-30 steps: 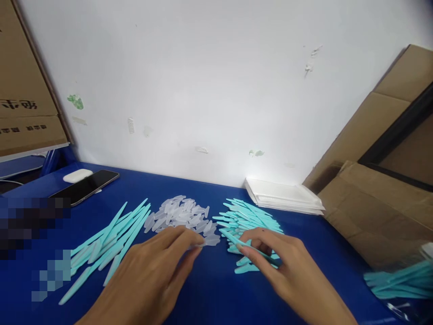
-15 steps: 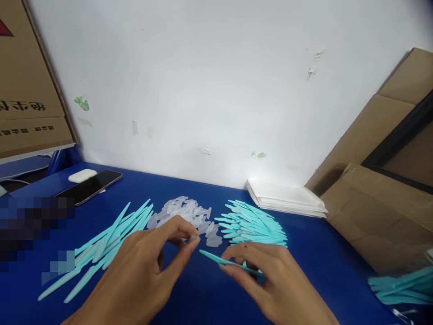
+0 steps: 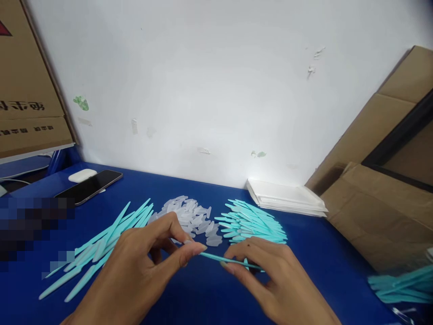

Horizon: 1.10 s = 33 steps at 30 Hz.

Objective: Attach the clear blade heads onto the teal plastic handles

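My left hand [image 3: 149,266] pinches a small translucent cap, mostly hidden between thumb and forefinger. The tip of a thin turquoise stick [image 3: 216,257] meets those fingertips. My right hand [image 3: 270,275] is closed on the stick's other part; a second bit of turquoise shows under its fingers. Behind my left hand lies a pile of translucent caps [image 3: 189,214]. Loose turquoise sticks [image 3: 252,223] are heaped beyond my right hand. To the left, more sticks with translucent caps on them [image 3: 108,239] lie in a bunch.
The blue table [image 3: 203,298] meets a white wall. A phone [image 3: 93,186] and a white case [image 3: 82,175] sit at the back left. White flat packs [image 3: 287,198] lie at the back right, beside cardboard [image 3: 358,221]. More turquoise sticks [image 3: 402,285] are at the far right.
The gap between my hands' items has closed: the stick's tip now meets my left fingertips. The stick lies more level, and my left fingertips sit slightly lower and further right.
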Tool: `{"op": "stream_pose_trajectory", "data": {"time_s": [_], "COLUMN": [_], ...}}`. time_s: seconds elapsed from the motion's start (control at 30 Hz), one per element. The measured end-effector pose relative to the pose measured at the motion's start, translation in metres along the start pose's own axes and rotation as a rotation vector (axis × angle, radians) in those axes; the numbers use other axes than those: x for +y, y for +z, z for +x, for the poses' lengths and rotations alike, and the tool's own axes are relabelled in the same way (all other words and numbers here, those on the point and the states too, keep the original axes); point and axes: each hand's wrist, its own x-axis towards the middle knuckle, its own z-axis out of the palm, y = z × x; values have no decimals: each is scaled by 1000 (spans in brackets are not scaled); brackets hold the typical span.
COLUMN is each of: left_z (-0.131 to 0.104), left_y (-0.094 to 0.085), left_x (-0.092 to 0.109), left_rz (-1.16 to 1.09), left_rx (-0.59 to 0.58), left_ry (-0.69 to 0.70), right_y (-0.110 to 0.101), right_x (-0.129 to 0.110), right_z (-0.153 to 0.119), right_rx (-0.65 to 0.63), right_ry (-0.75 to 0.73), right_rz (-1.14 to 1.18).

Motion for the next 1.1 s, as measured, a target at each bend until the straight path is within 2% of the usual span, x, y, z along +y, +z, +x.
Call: {"op": "stream_pose_trajectory", "data": {"time_s": [0.23,0.4,0.57,0.77,0.87,1.1], "left_z": [-4,-5,-4,-8,-10,-15], "left_y": [0,-3,3,16,20,23], "left_x": [13,12,9,8,8,12], "left_rz": [-146,-214,-284,-98,-69,-90], "left_rx": [12,-10,-135,-232,-258,-312], "left_ry": [-54,-39,5,88,130,65], "right_y": [-1,-3,-1,-2,-4,-5], "right_x": [-1,-6,-7,-6,-6,-3], "right_z": [-1,-2,-3,-5,-5,-7], "right_rx": [9,-16,-45,-32,-71,-105], "right_ry": [1,26,44,-27,-28,3], "right_rz": [43,54,88,189,245,281]}}
